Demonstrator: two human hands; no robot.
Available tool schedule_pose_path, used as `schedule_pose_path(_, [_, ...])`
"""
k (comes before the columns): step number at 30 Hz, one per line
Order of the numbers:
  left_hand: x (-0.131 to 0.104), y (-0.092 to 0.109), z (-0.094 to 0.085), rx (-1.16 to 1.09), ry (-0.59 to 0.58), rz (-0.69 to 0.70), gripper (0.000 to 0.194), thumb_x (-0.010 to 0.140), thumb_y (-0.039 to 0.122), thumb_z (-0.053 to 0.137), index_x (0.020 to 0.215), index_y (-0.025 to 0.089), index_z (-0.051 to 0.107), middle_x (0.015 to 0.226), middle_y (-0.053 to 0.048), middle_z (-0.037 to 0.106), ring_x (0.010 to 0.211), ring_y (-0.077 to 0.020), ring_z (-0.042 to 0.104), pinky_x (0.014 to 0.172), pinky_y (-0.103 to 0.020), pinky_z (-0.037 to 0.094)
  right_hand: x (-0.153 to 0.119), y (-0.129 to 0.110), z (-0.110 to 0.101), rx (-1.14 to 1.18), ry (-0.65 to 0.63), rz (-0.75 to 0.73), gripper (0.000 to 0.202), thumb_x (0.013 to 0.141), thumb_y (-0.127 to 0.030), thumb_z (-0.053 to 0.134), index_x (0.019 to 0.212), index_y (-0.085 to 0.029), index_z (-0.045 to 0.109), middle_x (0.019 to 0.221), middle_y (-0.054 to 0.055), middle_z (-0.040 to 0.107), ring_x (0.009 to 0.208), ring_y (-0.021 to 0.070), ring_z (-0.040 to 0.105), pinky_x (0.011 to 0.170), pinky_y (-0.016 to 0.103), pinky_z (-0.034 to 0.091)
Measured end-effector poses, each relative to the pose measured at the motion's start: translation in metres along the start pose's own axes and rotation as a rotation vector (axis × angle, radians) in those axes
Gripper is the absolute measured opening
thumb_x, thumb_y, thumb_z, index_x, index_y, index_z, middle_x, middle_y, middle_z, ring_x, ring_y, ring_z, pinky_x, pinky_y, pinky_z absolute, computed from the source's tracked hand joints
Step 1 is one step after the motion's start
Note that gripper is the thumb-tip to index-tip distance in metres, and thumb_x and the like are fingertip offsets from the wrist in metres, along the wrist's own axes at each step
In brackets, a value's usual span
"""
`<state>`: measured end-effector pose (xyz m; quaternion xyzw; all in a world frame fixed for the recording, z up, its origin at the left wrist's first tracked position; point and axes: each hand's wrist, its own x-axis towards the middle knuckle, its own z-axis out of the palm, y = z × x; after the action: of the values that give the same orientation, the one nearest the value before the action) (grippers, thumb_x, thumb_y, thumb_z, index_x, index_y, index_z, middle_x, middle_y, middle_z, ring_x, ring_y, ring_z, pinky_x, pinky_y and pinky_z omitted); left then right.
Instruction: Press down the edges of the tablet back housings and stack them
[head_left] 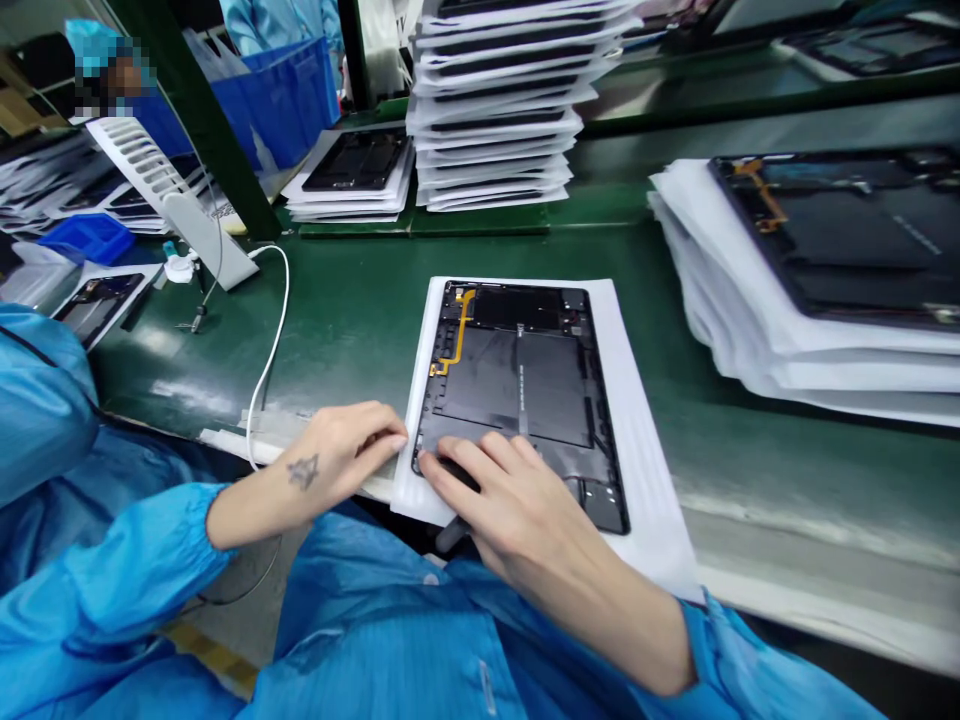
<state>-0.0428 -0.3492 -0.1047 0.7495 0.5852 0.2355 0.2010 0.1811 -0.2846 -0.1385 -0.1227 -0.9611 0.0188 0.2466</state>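
An opened tablet [517,390] lies on a white foam sheet [641,430], its dark inside and a yellow flex cable [461,335] facing up. My right hand [510,500] rests over its near left corner, fingers bent around a slim dark tool [452,535] whose tip is hidden. Beside that corner, at the sheet's left edge, my left hand [352,445] is closed with thumb and fingers pressed together. Whether anything is pinched in it is hidden.
A tall stack of sheet-wrapped tablets [495,110] stands behind. Another stack of foam sheets [720,290] with a tablet on top is at right. A white lamp [172,200] and white cable [281,300] are left, near a co-worker's blue sleeve [45,400].
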Motion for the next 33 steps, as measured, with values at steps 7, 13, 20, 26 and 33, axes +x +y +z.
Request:
schedule_pose_path(7, [0.041,0.01,-0.027,-0.454,-0.577,-0.538,0.022,0.091,0.029,0.062,0.074,0.014,0.06,0.065,0.0,0.069,0.049,-0.0096,0.063,0.049,-0.018,0.05,-0.003,-0.004,-0.001,-0.017,0.039,-0.009,0.048,0.073,0.004,0.046,0.116,-0.006,0.065,0.104,0.012,0.066,0.081,0.0242,0.044,0.069,0.037,0.034])
schedule_pose_path(13, [0.048,0.007,-0.024,-0.475,-0.604,-0.622,0.013,0.085,0.019,0.064,0.075,0.013,0.062,0.062,0.0,0.069,0.048,-0.0097,0.065,0.049,-0.018,0.055,-0.003,-0.003,-0.002,0.024,0.066,0.026,0.046,0.075,0.004,0.047,0.115,-0.008,0.066,0.103,0.011,0.066,0.082,0.024,0.047,0.069,0.037,0.033])
schedule_pose_path(20, [0.051,0.009,-0.03,-0.492,-0.616,-0.657,0.019,0.082,0.028,0.072,0.075,0.012,0.064,0.065,-0.001,0.069,0.05,-0.0097,0.066,0.051,-0.018,0.057,-0.002,-0.003,0.003,0.024,0.051,0.008,0.039,0.079,-0.001,0.052,0.114,-0.009,0.066,0.103,0.01,0.068,0.08,0.0237,0.049,0.065,0.037,0.033])
schedule_pose_path(26, [0.053,0.012,-0.03,-0.489,-0.617,-0.698,0.014,0.078,0.022,0.071,0.073,0.012,0.063,0.063,-0.001,0.069,0.048,-0.0091,0.064,0.05,-0.017,0.055,-0.007,-0.002,-0.005,0.195,0.189,0.134,0.027,0.102,-0.019,0.047,0.124,-0.009,0.059,0.103,0.011,0.067,0.084,0.0241,0.051,0.07,0.037,0.041])
schedule_pose_path(33, [0.061,0.017,-0.024,-0.41,-0.676,-0.722,0.011,0.078,0.011,0.06,0.067,0.014,0.056,0.061,-0.001,0.07,0.049,-0.0113,0.067,0.05,-0.018,0.055,-0.014,0.008,-0.028,0.232,0.127,0.222,0.07,0.101,-0.065,0.029,0.14,-0.009,0.045,0.11,0.015,0.065,0.089,0.025,0.059,0.073,0.037,0.051])
